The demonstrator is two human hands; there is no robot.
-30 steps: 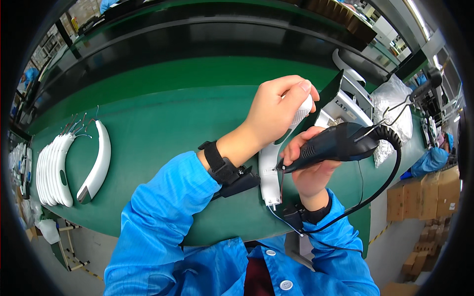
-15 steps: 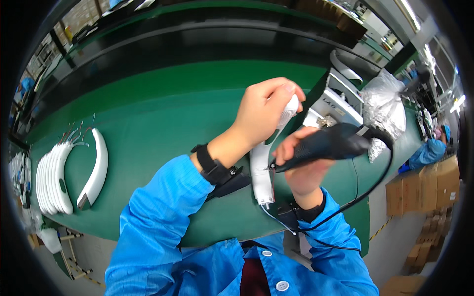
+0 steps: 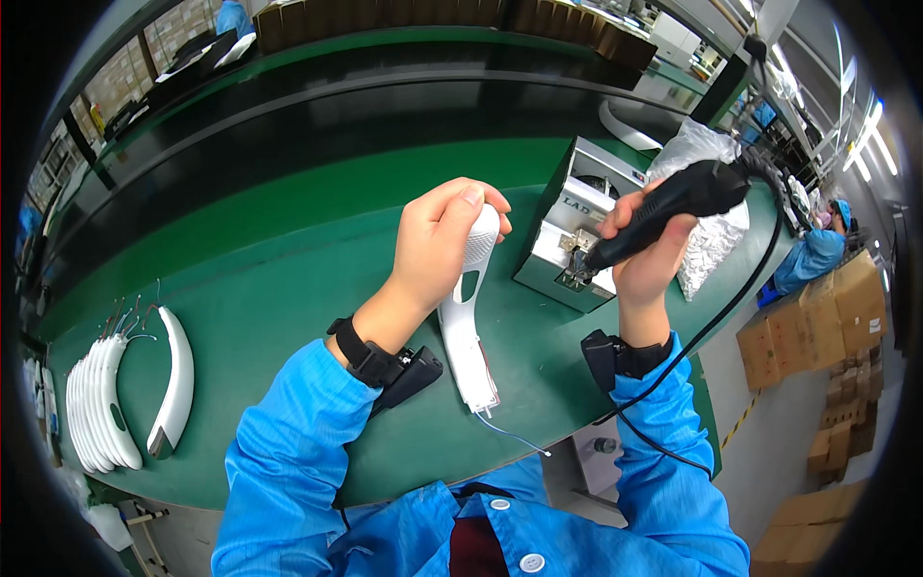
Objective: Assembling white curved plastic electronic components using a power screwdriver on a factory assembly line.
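My left hand is closed round the dotted upper end of a white curved plastic housing. The housing has an oval slot, and its lower end rests on the green bench with a thin blue wire trailing from it. In my right hand is a black electric screwdriver, its cord running back over my forearm. The screwdriver's tip is at the front of a grey box-shaped screw feeder, by its small metal outlet; whether a screw sits on the tip cannot be made out.
At the left of the green bench stands a row of similar white housings with wires on top, and a single one lies beside it. A clear plastic bag lies right of the feeder. Cardboard boxes are stacked beyond the bench.
My right hand has taken the screwdriver from the housing's lower part to the screw feeder. My left hand still grips the housing, which appears further left in view.
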